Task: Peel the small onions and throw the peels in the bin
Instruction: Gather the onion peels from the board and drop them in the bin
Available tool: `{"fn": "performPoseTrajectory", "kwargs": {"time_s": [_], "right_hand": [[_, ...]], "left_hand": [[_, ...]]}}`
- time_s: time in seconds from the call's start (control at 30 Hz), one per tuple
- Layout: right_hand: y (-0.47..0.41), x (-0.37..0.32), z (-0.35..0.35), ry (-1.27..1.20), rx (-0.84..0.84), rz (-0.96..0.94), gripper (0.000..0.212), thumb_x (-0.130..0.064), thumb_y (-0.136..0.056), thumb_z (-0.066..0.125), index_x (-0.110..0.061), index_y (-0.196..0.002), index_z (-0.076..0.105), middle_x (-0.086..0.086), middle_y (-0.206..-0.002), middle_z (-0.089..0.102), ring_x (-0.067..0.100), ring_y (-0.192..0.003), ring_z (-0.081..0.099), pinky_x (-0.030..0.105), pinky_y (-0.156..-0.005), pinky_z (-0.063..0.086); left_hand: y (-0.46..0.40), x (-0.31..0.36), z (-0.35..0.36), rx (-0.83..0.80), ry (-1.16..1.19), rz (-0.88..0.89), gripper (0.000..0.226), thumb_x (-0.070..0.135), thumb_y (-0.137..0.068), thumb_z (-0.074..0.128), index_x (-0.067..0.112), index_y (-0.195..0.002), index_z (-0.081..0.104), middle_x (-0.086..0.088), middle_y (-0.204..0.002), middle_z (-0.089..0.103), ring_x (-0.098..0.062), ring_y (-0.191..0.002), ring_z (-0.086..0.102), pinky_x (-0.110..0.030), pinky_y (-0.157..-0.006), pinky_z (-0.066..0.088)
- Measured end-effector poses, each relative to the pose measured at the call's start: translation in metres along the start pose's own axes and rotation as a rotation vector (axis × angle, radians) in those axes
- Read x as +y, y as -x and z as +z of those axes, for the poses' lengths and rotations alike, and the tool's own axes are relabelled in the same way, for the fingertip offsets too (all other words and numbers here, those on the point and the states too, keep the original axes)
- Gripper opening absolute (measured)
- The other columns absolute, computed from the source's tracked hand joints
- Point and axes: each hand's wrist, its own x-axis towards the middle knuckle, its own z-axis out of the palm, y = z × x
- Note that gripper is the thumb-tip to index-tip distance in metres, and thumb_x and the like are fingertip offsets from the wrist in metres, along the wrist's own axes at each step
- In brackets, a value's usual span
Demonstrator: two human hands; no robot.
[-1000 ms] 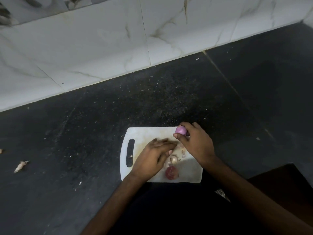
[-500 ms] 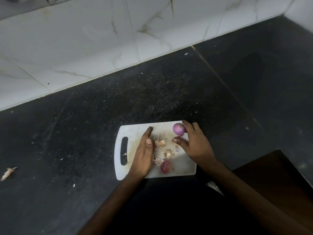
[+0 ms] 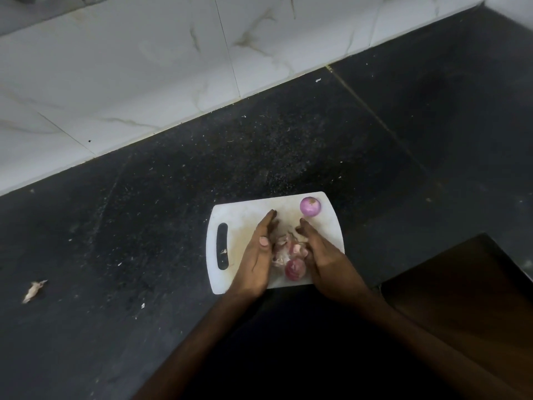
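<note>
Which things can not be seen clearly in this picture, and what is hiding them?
- Bin: not in the head view at all.
- Pile of pinkish onion peels on the white plastic cutting board: partly covered by the left hand and right hand cupped around it.
- Dark red onion at the near edge: peeled or not, too dim to tell.
- Pale scrap on the black counter: too small to identify.

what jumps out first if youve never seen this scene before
A white cutting board lies on the dark counter, with the left hand and right hand cupped on either side of a heap of onion peels. A peeled purple onion sits alone at the board's far right corner; a redder onion lies between the hands.
</note>
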Motion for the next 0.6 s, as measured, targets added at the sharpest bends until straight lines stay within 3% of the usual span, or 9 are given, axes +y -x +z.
{"fn": "performPoseTrajectory", "kwargs": {"time_s": [0.13, 0.27, 0.33, 0.4, 0.47, 0.53, 0.6], "right_hand": [[-0.009, -0.009, -0.006, -0.146, 0.174, 0.196, 0.041, -0.023, -0.108, 0.045, -0.020, -0.149, 0.047, -0.004, -0.146, 0.058, 0.010, -0.130, 0.055, 0.030, -0.108, 0.045], [-0.016, -0.020, 0.017, -0.152, 0.138, 0.198, 0.042, -0.033, -0.109, 0.037, -0.016, -0.145, 0.050, -0.001, -0.144, 0.058, 0.013, -0.132, 0.053, 0.033, -0.113, 0.042], [-0.019, -0.029, 0.034, -0.174, 0.155, 0.185, 0.044, -0.034, -0.108, 0.035, -0.014, -0.144, 0.051, 0.000, -0.144, 0.058, 0.013, -0.133, 0.052, 0.032, -0.115, 0.041], [-0.024, -0.037, 0.048, -0.192, 0.173, 0.162, 0.043, -0.032, -0.108, 0.035, -0.013, -0.143, 0.052, 0.002, -0.141, 0.059, 0.015, -0.131, 0.054, 0.023, -0.113, 0.040], [-0.030, -0.047, 0.056, -0.244, 0.158, 0.156, 0.042, -0.036, -0.110, 0.033, -0.016, -0.140, 0.053, 0.001, -0.130, 0.063, 0.014, -0.116, 0.062, 0.017, -0.101, 0.050], [-0.037, -0.058, 0.061, -0.395, 0.165, 0.201, 0.041, -0.037, -0.110, 0.031, -0.016, -0.136, 0.056, 0.002, -0.117, 0.066, 0.008, -0.093, 0.066, 0.018, -0.077, 0.059], [-0.047, -0.065, 0.061, -0.568, 0.247, 0.248, 0.041, -0.032, -0.111, 0.031, -0.010, -0.127, 0.061, 0.004, -0.114, 0.070, 0.004, -0.088, 0.066, 0.012, -0.074, 0.054]], "left_hand": [[-0.005, -0.002, -0.020, 0.132, -0.024, -0.004, 0.084, 0.076, -0.094, 0.018, 0.020, -0.155, 0.033, 0.005, -0.161, 0.037, -0.008, -0.147, 0.034, -0.031, -0.120, 0.027], [-0.012, -0.007, -0.025, 0.215, 0.375, -0.150, 0.088, 0.071, -0.095, 0.008, 0.009, -0.154, 0.032, -0.006, -0.160, 0.037, -0.018, -0.150, 0.031, -0.029, -0.121, 0.025], [-0.011, -0.009, -0.025, 0.236, 0.426, -0.152, 0.090, 0.069, -0.092, 0.008, 0.008, -0.153, 0.034, -0.005, -0.158, 0.040, -0.016, -0.147, 0.035, -0.029, -0.120, 0.026], [-0.011, -0.011, -0.026, 0.247, 0.456, -0.154, 0.090, 0.067, -0.091, 0.009, 0.008, -0.152, 0.035, -0.005, -0.157, 0.041, -0.015, -0.147, 0.036, -0.027, -0.119, 0.028], [-0.011, -0.011, -0.026, 0.264, 0.430, -0.158, 0.087, 0.067, -0.095, 0.008, 0.007, -0.153, 0.033, -0.006, -0.159, 0.039, -0.015, -0.149, 0.032, -0.023, -0.116, 0.031], [-0.009, -0.015, -0.022, 0.257, 0.307, -0.155, 0.079, 0.058, -0.101, 0.004, 0.005, -0.154, 0.030, -0.009, -0.161, 0.033, -0.010, -0.149, 0.028, -0.013, -0.112, 0.028], [-0.007, -0.020, -0.018, 0.174, 0.223, -0.114, 0.071, 0.049, -0.107, 0.001, 0.005, -0.155, 0.028, -0.012, -0.163, 0.029, 0.003, -0.144, 0.027, -0.001, -0.107, 0.018]]}}
